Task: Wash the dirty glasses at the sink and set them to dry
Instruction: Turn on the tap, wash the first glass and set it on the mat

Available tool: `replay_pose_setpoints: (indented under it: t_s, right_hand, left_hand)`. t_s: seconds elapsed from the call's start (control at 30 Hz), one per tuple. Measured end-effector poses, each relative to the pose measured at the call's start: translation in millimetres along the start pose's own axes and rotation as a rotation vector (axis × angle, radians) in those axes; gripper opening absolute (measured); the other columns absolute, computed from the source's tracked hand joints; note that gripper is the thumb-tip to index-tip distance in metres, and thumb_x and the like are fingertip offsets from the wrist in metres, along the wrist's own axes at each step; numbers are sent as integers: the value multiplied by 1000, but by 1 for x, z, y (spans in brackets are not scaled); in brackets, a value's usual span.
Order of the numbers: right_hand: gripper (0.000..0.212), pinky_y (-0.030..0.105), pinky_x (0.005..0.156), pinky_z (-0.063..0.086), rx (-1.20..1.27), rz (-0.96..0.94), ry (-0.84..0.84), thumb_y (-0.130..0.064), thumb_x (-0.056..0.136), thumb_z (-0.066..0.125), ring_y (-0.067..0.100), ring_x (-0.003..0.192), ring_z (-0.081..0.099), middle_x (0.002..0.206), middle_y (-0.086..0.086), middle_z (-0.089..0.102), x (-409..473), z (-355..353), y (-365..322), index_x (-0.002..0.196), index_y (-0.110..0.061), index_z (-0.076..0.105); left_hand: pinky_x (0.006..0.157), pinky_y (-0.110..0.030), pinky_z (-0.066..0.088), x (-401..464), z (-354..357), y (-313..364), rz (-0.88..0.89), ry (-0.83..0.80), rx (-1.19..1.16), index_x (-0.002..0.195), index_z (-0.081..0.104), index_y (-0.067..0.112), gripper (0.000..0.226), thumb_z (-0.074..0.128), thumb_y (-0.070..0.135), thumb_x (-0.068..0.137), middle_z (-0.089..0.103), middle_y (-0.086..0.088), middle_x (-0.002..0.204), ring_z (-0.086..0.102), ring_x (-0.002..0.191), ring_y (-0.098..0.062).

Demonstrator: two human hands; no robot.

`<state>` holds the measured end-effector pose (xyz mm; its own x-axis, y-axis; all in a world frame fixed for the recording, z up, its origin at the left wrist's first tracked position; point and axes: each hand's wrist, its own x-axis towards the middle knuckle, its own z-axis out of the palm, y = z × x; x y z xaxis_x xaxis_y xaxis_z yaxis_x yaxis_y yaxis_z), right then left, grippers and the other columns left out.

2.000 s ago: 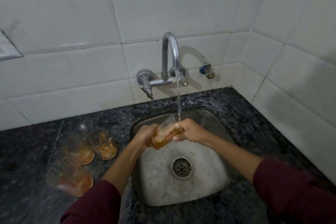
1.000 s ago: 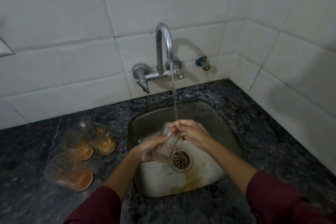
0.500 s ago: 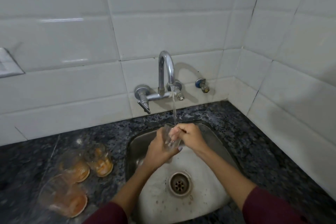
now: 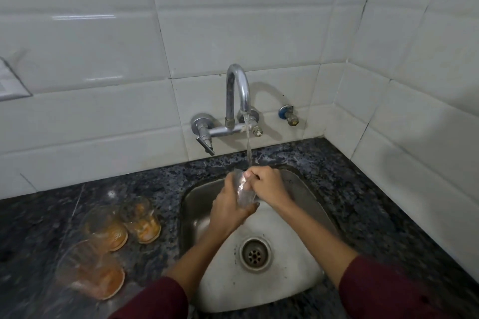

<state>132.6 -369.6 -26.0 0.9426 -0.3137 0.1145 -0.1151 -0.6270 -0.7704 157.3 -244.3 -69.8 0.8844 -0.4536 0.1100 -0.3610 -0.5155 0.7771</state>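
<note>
Glass (image 4: pixel 243 190) blurred under tap stream, left hand (image 4: pixel 229 208) fingers gripping, right hand (image 4: pixel 267 185) fingers pinching rim.

Granite counter (image 4: pixel 350 189), three dirty glasses (image 4: pixel 108 235)

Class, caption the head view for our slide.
Both hands rinse a clear glass under the running tap; three dirty glasses wait.
</note>
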Motion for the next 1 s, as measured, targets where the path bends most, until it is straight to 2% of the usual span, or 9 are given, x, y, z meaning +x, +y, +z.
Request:
replay_pose_setpoints:
  t_s: [0.07,0.2,0.3,0.4,0.53,0.6,0.77,0.87,1.0]
  right_hand:
    - [27,23,65,48,249,44,-50,-3,89,52,11,67,62,70,6,69,-1,-8,1,68,-15,67]
    - [32,11,47,33,579,33,-207,-3,94,45,-2,49,51,56,-4,65,-5,-21,3,72,-14,66]
    - [33,10,54,40,433,-6,-176,-7,94,47,-3,51,55,61,0,63,-2,-19,2,70,-18,65]
    - [32,14,67,47,213,-10,-97,-9,93,49,2,60,60,64,1,67,1,-13,0,68,-20,66]
    - [24,10,57,42,78,30,-20,-7,90,51,12,68,60,77,11,72,4,-4,-4,72,-6,68]
    - [26,17,50,47,283,104,-70,-3,89,52,11,60,60,72,8,70,2,-10,-4,70,-10,67]
    - [36,16,48,32,592,95,-232,1,93,44,2,52,50,63,0,65,-2,-18,5,70,-15,67]
    - [33,14,50,39,438,48,-206,-7,94,47,0,50,54,63,-1,65,-1,-16,1,71,-17,67]
    - [23,16,69,51,82,-24,-151,-7,89,52,4,64,64,68,4,70,3,-10,-6,75,-10,70]
  left_hand:
    - [77,-27,53,1,-6,-4,20,-105,-169,139,26,28,85,74,45,71,59,3,115,65,94,-17]
    - [58,-41,58,8,-25,-6,-238,-494,-967,122,51,18,59,77,26,70,61,-21,109,68,76,-34]
    - [61,-39,58,13,-23,-1,-244,-437,-832,117,52,16,57,78,23,67,61,-16,105,67,77,-31]
    - [77,-30,52,15,-15,3,-135,-177,-324,122,45,23,66,78,28,65,62,-3,110,63,94,-20]
    - [88,-39,51,7,0,7,-24,35,-9,138,26,21,84,74,35,71,59,-5,116,61,101,-26]
    - [90,-38,50,8,-3,6,-34,-38,-86,138,29,23,85,76,42,70,58,-1,119,60,103,-23]
    - [64,-44,58,15,-27,2,-281,-499,-1044,117,55,14,49,73,19,72,67,-15,98,67,72,-33]
    - [63,-43,57,16,-20,1,-293,-410,-968,117,54,12,56,77,17,67,66,-15,99,67,76,-31]
    - [81,-34,50,13,-5,3,-157,-89,-307,130,41,22,86,79,34,54,62,-6,112,61,96,-22]
